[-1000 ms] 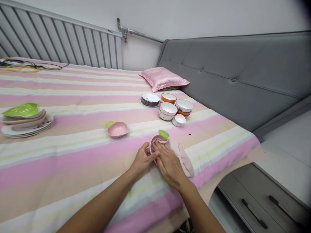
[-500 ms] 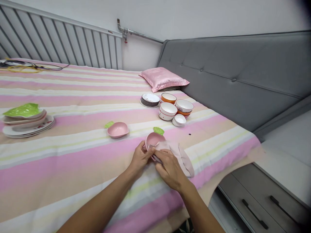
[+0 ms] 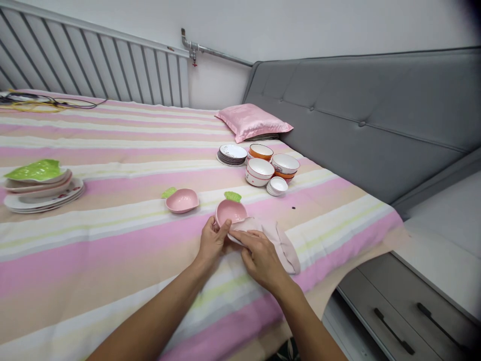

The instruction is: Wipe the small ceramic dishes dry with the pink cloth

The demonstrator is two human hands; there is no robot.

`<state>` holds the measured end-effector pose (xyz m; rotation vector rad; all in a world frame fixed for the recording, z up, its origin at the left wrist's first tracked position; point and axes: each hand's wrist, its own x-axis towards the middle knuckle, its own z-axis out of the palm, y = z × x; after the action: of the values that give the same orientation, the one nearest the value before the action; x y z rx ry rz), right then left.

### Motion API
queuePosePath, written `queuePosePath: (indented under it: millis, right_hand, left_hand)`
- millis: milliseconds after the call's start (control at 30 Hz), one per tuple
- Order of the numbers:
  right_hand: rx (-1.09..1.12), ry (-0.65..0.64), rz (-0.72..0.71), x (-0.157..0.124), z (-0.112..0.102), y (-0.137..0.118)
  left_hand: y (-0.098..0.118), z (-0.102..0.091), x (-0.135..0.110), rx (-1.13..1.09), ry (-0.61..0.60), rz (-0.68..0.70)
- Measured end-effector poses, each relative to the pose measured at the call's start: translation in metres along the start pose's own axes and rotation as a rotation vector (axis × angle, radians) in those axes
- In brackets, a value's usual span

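Note:
A pink peach-shaped bowl (image 3: 230,210) with a green leaf handle is tilted up in front of me. My left hand (image 3: 214,237) grips its near left rim, thumb over the edge and fingers beneath. My right hand (image 3: 259,256) is closed on a pale pink cloth (image 3: 280,243), pressing it against the bowl's near right rim. The cloth's loose end trails to the right over the bedspread. A matching pink bowl (image 3: 182,201) with a green leaf rests to the left, apart from both hands.
Beyond lie stacked white bowls (image 3: 260,170), small white dishes (image 3: 278,186) and a plate stack (image 3: 232,154). Leaf-shaped dishes (image 3: 37,173) top white plates at far left. A pink pillow (image 3: 253,123) lies by the grey headboard (image 3: 338,100); cables (image 3: 48,103) lie at back left.
The held bowl has shifted left and turned, its leaf now further left. My left hand moved slightly left with it; my right hand and the cloth stay nearly in place.

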<state>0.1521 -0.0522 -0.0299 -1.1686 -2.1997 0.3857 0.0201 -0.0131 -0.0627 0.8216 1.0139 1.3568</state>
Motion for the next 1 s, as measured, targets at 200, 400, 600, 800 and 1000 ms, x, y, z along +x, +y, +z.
queuePosePath:
  millis: [200, 400, 600, 800, 1000]
  right_hand:
    - [0.044, 0.033, 0.006, 0.0, 0.001, -0.001]
    - [0.174, 0.004, 0.126, -0.003, -0.001, -0.003]
    - [0.587, 0.089, 0.437, -0.001, 0.002, 0.01]
    - [1.055, 0.483, 0.805, -0.003, 0.002, 0.043]
    - [1.126, 0.474, 0.712, -0.005, 0.001, 0.053]
  left_hand:
    - [-0.005, -0.005, 0.004, 0.033, 0.068, 0.038]
    - [-0.005, -0.007, 0.006, -0.011, 0.111, 0.081]
    - [0.003, -0.005, 0.008, -0.135, 0.084, 0.064]
    - [0.007, -0.005, 0.003, -0.032, 0.118, 0.09]
    - [0.012, 0.002, -0.006, 0.077, 0.065, 0.14]
